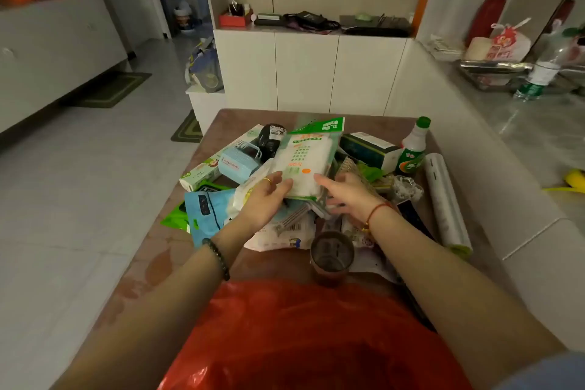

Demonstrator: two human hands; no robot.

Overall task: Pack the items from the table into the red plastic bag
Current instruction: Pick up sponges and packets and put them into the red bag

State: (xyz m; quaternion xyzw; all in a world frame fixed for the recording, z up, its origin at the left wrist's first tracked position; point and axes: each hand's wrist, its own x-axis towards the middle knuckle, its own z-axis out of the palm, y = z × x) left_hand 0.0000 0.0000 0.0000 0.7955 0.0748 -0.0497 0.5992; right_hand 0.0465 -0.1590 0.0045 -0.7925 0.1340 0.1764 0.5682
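A red plastic bag lies at the near edge of the brown table, right below me. A heap of packaged items covers the table's middle. On top lies a white and green packet. My left hand grips its near left corner, palm up, fingers under it. My right hand rests at its near right corner with fingers spread, touching it. A round tin cup stands between my forearms, just beyond the bag.
In the heap are a blue pouch, a light blue box, a long white carton, a dark jar, a green box, a green-capped bottle and a film roll. A white counter runs along the right.
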